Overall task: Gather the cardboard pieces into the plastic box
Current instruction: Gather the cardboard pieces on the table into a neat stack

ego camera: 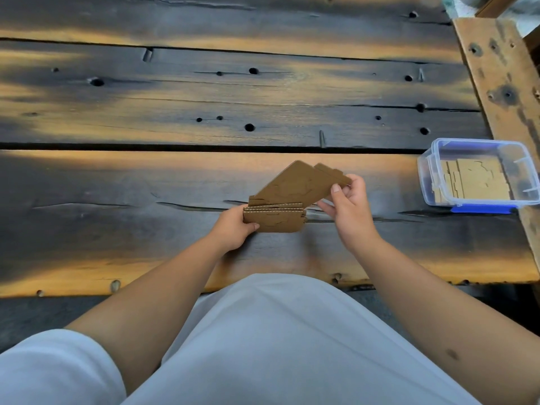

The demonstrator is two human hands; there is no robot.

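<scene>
My left hand (pixel 233 229) grips a small stack of brown cardboard pieces (pixel 274 219) by its left end, just above the dark wooden table (pixel 146 200). My right hand (pixel 349 203) pinches the right corner of another cardboard piece (pixel 298 182), tilted up over the stack with a further piece showing behind it. To the right stands a clear plastic box (pixel 479 173) with blue clips. It is open, and several cardboard pieces (pixel 474 179) lie flat inside it.
A blue lid (pixel 482 210) lies under or beside the box's near edge. A lighter wooden beam (pixel 502 77) runs along the table's right side. The table's near edge is close to my body. The planks have holes and cracks.
</scene>
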